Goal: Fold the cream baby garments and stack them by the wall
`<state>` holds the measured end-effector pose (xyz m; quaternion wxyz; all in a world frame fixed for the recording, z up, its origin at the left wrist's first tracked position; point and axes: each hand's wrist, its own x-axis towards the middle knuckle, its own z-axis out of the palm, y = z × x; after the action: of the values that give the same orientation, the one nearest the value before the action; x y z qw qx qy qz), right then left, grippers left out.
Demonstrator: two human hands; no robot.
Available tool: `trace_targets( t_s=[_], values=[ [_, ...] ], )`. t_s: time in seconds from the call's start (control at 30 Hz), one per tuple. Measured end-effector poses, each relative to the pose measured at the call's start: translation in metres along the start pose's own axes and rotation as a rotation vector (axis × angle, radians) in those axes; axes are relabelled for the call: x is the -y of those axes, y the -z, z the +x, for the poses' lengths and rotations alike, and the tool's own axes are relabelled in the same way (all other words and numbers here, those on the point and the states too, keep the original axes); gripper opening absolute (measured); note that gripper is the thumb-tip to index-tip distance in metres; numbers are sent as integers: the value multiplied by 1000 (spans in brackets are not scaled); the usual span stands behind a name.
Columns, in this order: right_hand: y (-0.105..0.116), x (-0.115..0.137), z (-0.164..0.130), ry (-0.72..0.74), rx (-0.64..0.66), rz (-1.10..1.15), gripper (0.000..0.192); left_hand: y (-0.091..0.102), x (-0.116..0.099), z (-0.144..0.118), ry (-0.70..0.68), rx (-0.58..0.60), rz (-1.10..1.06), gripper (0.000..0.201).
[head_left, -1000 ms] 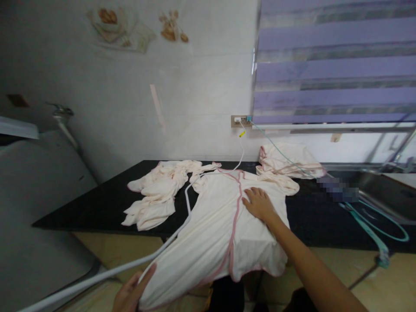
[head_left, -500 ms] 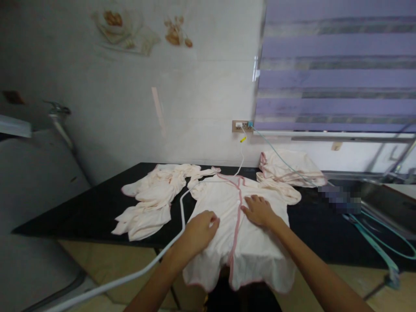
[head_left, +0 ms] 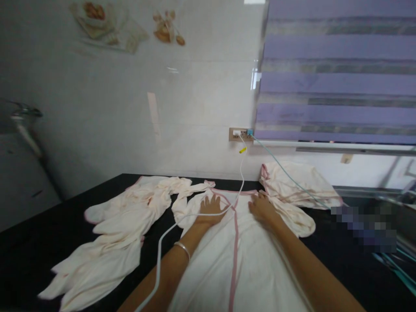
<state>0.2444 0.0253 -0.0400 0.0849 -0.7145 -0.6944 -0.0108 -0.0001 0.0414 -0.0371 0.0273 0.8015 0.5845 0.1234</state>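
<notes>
A cream garment with pink trim [head_left: 247, 264] lies spread on the black counter [head_left: 42, 234] in front of me. My left hand [head_left: 210, 207] rests flat on its upper left part, fingers apart, near the collar. On the upper right part my right hand [head_left: 261, 209] presses flat, beside the pink centre seam. A white cable [head_left: 242, 173] runs from the wall socket [head_left: 241, 133] down across the garment and over my left forearm.
A crumpled heap of similar cream garments [head_left: 120, 229] lies to the left. A folded stack [head_left: 292, 184] sits at the back right under a teal cable [head_left: 286, 173]. A steel sink [head_left: 390, 203] is at the far right, a purple blind [head_left: 338, 73] above.
Both hands slid up the garment toward its collar. My left hand came up from the hem to the chest area. The view moved closer to the counter.
</notes>
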Motion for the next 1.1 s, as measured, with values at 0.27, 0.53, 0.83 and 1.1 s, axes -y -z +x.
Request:
trace_targets(
  t_s=[0.27,0.53,0.83,1.1],
  values=[
    [-11,-18,4,-158,-306,106,66,-13,43,14,-195,122,32,78],
    [44,-11,-13,-150,-537,134,45,7,21,-3,-211,80,-5,73],
    [37,-70,-31,-623,-182,189,87,6,-20,-36,-422,242,-114,61],
    [13,-65,-24,-528,-192,327,78,-1,-12,-36,-473,164,-94,64]
  ],
)
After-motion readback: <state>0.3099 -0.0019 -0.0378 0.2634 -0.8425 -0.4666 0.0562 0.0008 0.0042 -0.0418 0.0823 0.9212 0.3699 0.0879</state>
